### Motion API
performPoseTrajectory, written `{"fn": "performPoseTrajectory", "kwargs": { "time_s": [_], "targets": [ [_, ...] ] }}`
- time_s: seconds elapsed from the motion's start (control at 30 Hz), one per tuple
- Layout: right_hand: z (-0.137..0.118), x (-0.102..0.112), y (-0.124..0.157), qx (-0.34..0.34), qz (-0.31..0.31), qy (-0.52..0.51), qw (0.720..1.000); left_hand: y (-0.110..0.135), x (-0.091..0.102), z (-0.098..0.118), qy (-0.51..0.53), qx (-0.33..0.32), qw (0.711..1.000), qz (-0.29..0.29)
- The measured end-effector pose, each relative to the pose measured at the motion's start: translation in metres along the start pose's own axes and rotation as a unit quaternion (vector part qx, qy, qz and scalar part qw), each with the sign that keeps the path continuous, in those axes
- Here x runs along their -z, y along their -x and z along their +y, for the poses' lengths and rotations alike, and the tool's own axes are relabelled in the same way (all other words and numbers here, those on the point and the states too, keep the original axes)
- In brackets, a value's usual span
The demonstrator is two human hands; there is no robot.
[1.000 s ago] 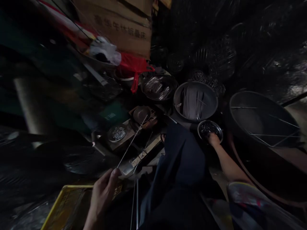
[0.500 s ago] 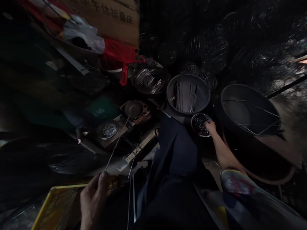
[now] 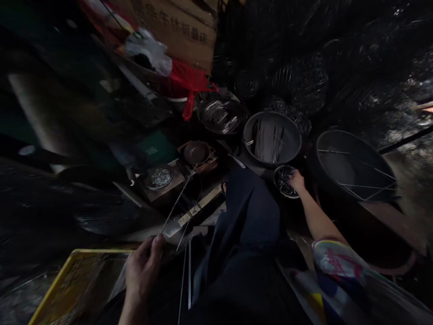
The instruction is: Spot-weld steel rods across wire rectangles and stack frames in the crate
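My left hand (image 3: 145, 262) is closed in a pinch on a thin metal wire frame (image 3: 177, 201), whose bent wires stretch up and right from my fingers. At the right, my right hand (image 3: 297, 181) reaches into a small round bowl (image 3: 278, 185) that holds small dark metal pieces. Its fingers are drawn together among the pieces; what they hold, if anything, is too dark to make out. Behind that bowl stands a grey basin (image 3: 293, 140) with straight metal rods (image 3: 267, 141) in it.
A dish of small shiny pieces (image 3: 159, 177) and a brown bowl (image 3: 196, 152) stand on a low bench at centre left. A large dark tub (image 3: 355, 167) with bent wire frames is at the right. A yellow crate (image 3: 67, 266) lies lower left, wire goods at the back.
The view has turned, so most things sit further right. My left hand has shifted a little right and up with the wire frame. My right hand stays in the small bowl.
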State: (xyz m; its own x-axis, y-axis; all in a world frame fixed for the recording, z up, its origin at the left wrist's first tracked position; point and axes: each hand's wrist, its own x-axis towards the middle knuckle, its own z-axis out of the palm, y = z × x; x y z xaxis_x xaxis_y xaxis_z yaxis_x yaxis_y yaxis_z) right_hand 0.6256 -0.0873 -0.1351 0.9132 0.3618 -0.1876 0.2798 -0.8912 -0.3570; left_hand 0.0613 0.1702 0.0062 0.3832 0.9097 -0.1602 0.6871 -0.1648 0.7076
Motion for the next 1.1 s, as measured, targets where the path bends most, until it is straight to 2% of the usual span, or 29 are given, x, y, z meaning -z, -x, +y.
{"fn": "performPoseTrajectory", "kwargs": {
  "time_s": [0.23,0.4,0.5,0.53,0.57,0.6,0.63,0.67,0.73,0.8,0.87,0.93,1.0,1.1],
  "targets": [
    [-0.024,0.014,0.010,0.023,-0.014,0.089,0.996,-0.002,-0.005,-0.008,0.031,-0.036,0.999,0.010],
    [-0.040,0.036,0.022,0.043,-0.001,0.089,0.995,0.000,-0.004,-0.006,0.044,-0.059,0.997,0.027],
    [-0.081,0.049,0.024,0.093,0.023,0.028,0.995,0.000,0.005,-0.007,0.044,-0.068,0.996,0.039],
    [-0.104,0.050,0.029,0.126,0.024,-0.044,0.991,0.000,0.008,-0.008,0.045,-0.069,0.996,0.046],
    [-0.130,0.050,0.038,0.166,0.020,-0.157,0.973,0.000,0.011,-0.008,0.046,-0.067,0.995,0.055],
    [-0.159,0.047,0.052,0.210,-0.014,-0.277,0.938,-0.001,0.013,-0.008,0.046,-0.065,0.995,0.066],
    [-0.190,0.042,0.069,0.248,-0.060,-0.350,0.901,-0.002,0.013,-0.007,0.041,-0.060,0.994,0.079],
    [-0.221,0.035,0.089,0.275,-0.110,-0.366,0.882,-0.005,0.013,-0.005,0.030,-0.053,0.994,0.091],
    [-0.277,0.015,0.129,0.333,-0.189,-0.308,0.871,-0.014,0.010,0.000,-0.015,-0.035,0.994,0.098],
    [-0.319,-0.012,0.164,0.401,-0.188,-0.224,0.868,-0.026,0.005,0.004,-0.066,-0.017,0.994,0.089],
    [-0.343,-0.038,0.189,0.435,-0.196,-0.190,0.858,-0.037,0.002,0.004,-0.096,-0.008,0.992,0.078],
    [-0.353,-0.060,0.205,0.438,-0.225,-0.193,0.849,-0.042,0.001,0.000,-0.103,-0.007,0.991,0.080],
    [-0.358,-0.074,0.215,0.411,-0.271,-0.223,0.841,-0.039,0.003,-0.007,-0.106,-0.010,0.991,0.083],
    [-0.366,-0.084,0.226,0.346,-0.351,-0.299,0.817,-0.025,0.007,-0.015,-0.083,-0.016,0.991,0.105]
  ]
}}
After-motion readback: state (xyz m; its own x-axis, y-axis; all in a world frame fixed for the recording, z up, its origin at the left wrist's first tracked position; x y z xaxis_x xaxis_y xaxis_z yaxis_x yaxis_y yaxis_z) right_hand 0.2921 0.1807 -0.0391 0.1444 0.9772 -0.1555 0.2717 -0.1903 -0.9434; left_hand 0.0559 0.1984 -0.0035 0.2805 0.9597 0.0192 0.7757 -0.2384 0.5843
